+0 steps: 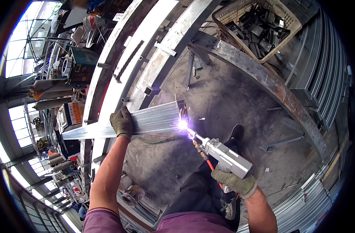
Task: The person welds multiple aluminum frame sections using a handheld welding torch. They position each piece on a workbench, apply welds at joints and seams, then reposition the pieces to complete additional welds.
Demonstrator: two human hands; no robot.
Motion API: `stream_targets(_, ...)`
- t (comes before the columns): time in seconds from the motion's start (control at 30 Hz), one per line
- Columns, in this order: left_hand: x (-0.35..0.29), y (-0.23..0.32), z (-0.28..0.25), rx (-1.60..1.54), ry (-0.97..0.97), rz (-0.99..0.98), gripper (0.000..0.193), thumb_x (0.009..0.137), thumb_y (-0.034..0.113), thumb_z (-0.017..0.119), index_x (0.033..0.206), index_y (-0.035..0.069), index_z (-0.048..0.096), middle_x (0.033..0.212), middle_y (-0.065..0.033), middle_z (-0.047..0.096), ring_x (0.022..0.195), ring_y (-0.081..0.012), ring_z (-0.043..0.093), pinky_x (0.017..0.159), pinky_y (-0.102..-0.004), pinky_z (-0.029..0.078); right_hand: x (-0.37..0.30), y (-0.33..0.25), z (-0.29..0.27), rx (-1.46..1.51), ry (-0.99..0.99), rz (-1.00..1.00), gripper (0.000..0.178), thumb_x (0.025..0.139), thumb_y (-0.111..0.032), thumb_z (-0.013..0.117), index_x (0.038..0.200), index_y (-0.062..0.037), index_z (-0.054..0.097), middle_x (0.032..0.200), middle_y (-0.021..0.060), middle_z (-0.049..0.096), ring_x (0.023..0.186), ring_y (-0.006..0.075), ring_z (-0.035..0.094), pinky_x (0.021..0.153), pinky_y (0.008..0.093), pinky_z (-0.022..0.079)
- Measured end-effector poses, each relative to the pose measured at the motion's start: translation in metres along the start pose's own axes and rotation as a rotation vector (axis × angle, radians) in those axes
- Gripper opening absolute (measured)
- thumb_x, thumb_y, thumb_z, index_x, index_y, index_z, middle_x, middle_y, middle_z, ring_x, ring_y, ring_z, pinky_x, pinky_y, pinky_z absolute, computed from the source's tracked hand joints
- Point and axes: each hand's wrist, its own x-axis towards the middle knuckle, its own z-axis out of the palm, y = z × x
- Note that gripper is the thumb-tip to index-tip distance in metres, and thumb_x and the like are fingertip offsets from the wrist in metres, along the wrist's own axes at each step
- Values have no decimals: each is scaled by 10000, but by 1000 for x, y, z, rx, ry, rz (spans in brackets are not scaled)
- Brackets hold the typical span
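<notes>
My left hand [122,122], in a grey-green work glove, is closed over a long, silvery rectangular metal tube [156,117]. The tube lies across the steel beams, and its right end juts past them. In my right hand [236,183], also gloved, is a silver handheld welding gun [228,156], gripped by its handle. The nozzle points up and left at the tube's right end, where a bright violet-white flash [183,124] throws sparks. Glare hides the exact contact point. A brass fitting with an orange-red hose [207,161] runs beside the gun.
Long steel beams [171,42] form a rack at the left and centre. A plastic crate [268,58] of dark metal pieces stands at the upper right, by stacked metal profiles [321,70]. A rusty curved-looking beam [278,87] crosses the right side. Gas cylinders [51,85] lie far left.
</notes>
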Motion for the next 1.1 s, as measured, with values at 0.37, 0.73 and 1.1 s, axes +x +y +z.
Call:
stream_targets(0.37, 0, 0, 2, -20, 17, 18, 481, 1150, 377, 451, 1063, 77, 816, 928, -207, 758, 935, -461, 646, 970, -557, 448, -5, -3, 2, 4, 18, 55, 353, 897, -40, 902, 1219, -9, 759, 889, -16, 704, 683, 60, 618, 580, 246, 498)
stream_targets(0.73, 1, 1, -1, -11, -19, -10, 471, 1145, 367, 453, 1086, 79, 820, 944, -206, 763, 964, -457, 643, 979, -555, 447, -7, -2, 3, 47, -16, 60, 369, 924, -48, 878, 1268, -40, 742, 893, -48, 681, 694, 38, 589, 594, 230, 478)
stream_targets(1.1, 1, -1, 0, 2, -9, 16, 464, 1147, 353, 450, 1048, 74, 808, 940, -209, 765, 956, -453, 667, 1002, -547, 450, -8, -3, 2, -19, -7, 36, 367, 923, -46, 879, 1265, -33, 746, 925, -39, 692, 761, 41, 614, 649, 236, 504)
